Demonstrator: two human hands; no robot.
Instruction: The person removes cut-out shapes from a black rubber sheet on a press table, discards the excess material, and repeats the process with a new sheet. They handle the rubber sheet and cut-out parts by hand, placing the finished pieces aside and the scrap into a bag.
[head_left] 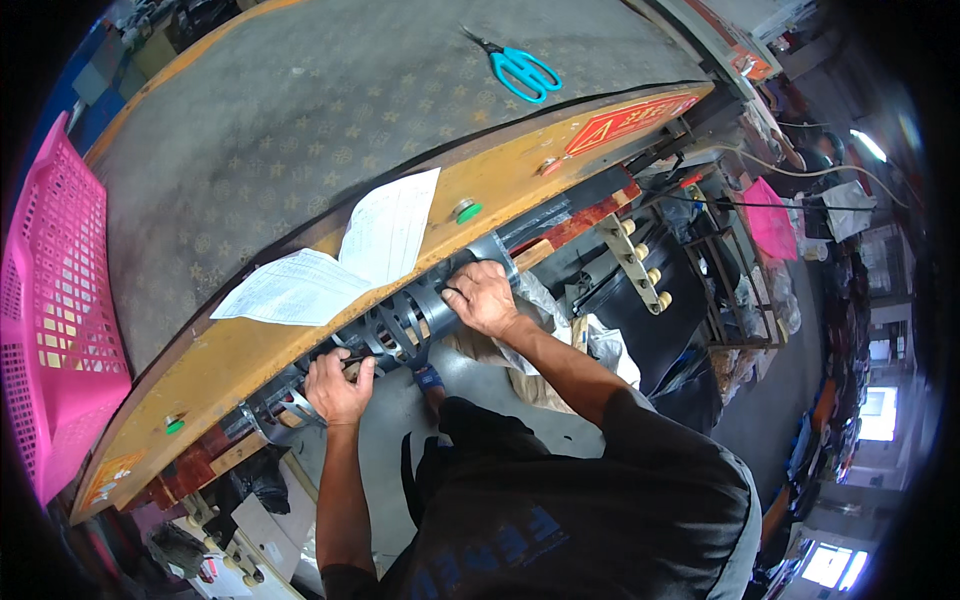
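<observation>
Under the front edge of a yellow machine (500,200) runs a grey metal roller-like assembly with ring-shaped parts (408,322). Curled at its left part is my left hand (338,388), with a short dark piece showing by the thumb; what that piece is I cannot make out. My right hand (485,297) bends its fingers over the assembly's right part, beside a smooth grey section. A small dark bit shows at its fingertips, too little to name. Between the hands the rings stand exposed. Two printed paper sheets (390,228) hang over the yellow edge above them.
Teal-handled scissors (524,72) lie on the grey patterned machine top (300,110). A pink plastic basket (62,300) stands at the left. Green buttons (466,211) sit on the yellow edge. Plastic-wrapped material (610,350) and a metal rack (735,285) are at the right.
</observation>
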